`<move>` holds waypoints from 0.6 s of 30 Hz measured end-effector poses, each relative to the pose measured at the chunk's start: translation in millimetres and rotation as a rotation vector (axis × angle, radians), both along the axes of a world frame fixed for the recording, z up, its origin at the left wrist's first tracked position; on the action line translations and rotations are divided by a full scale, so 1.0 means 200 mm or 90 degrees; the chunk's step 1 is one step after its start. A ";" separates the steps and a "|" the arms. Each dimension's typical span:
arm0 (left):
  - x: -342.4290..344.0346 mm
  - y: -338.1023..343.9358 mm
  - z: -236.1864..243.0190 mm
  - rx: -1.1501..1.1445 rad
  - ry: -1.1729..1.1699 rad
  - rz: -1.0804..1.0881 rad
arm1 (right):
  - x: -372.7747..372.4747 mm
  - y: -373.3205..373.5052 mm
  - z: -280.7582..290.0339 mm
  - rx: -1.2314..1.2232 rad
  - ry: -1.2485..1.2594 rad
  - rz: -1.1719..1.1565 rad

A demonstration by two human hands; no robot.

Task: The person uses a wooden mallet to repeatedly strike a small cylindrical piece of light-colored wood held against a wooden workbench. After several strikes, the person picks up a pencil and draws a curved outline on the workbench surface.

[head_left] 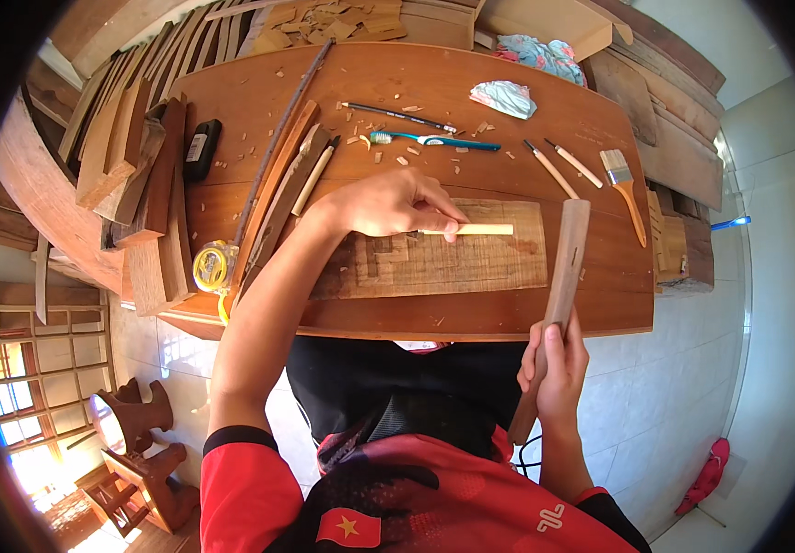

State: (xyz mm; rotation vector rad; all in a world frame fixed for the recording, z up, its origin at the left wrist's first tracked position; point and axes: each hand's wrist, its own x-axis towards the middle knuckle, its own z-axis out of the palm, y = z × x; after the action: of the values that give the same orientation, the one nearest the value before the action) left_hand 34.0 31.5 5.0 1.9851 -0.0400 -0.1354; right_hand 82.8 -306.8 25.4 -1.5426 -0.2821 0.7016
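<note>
My left hand (399, 205) pinches a carving chisel by its pale wooden handle (488, 229), held almost level just above a flat wooden board (499, 263). The chisel's blade end points left and is mostly hidden under the fingers. Shallow carved recesses show in the left part of the board, which lies along the table's near side. My right hand (559, 364) is wrapped round a long brown wooden stick (565, 267). The stick stands tilted, its upper end over the board's right end and its lower end near my body.
On the table (351, 83) lie a pencil (397, 116), a toothbrush (443, 142), more chisels (552, 169), a paintbrush (626, 189), a crumpled cloth (503, 99), a tape measure (215, 265), a black bottle (202, 149), wood strips (277, 194) and scattered chips. Stacked planks (130, 175) flank it.
</note>
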 end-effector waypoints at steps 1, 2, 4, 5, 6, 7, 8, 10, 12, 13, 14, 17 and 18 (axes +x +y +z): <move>0.00 0.00 0.00 0.008 -0.005 0.002 | -0.02 -0.01 -0.01 -0.024 0.002 0.048; 0.00 0.00 0.00 0.002 -0.006 -0.001 | -0.04 -0.01 -0.03 -0.045 0.003 0.092; 0.01 0.00 -0.01 -0.010 -0.008 -0.007 | -0.06 -0.02 -0.04 -0.066 0.003 0.128; 0.00 0.00 -0.01 -0.008 0.001 0.000 | -0.04 -0.02 -0.04 -0.050 0.010 0.088; 0.00 0.00 0.01 -0.005 0.010 0.007 | 0.00 -0.03 -0.03 -0.034 0.018 0.049; -0.01 0.00 0.01 -0.003 0.020 0.015 | 0.03 -0.02 -0.02 -0.018 0.025 0.009; 0.00 0.00 0.01 -0.005 0.018 0.013 | 0.04 -0.01 -0.01 0.004 0.015 -0.031; 0.00 0.00 0.00 -0.009 0.015 0.009 | -0.03 -0.02 -0.04 -0.031 0.025 0.090; -0.01 0.00 0.01 -0.015 0.011 0.008 | -0.04 -0.02 -0.03 -0.090 0.032 0.145; -0.01 0.00 0.01 -0.018 0.009 0.007 | 0.00 -0.02 -0.02 -0.079 0.038 0.138; -0.01 0.00 0.00 -0.022 0.002 0.005 | 0.00 -0.01 -0.03 -0.042 0.027 0.077; 0.00 0.01 -0.02 -0.026 -0.008 0.002 | -0.02 0.01 -0.05 -0.053 -0.026 0.142; 0.00 0.02 -0.02 -0.024 -0.004 0.003 | -0.03 0.02 -0.04 -0.069 -0.018 0.141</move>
State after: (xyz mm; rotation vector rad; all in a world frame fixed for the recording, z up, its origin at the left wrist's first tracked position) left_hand 33.3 35.2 1.1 1.9485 -0.0420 -0.1255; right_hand 77.4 -303.6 17.0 -1.6413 -0.4466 0.8809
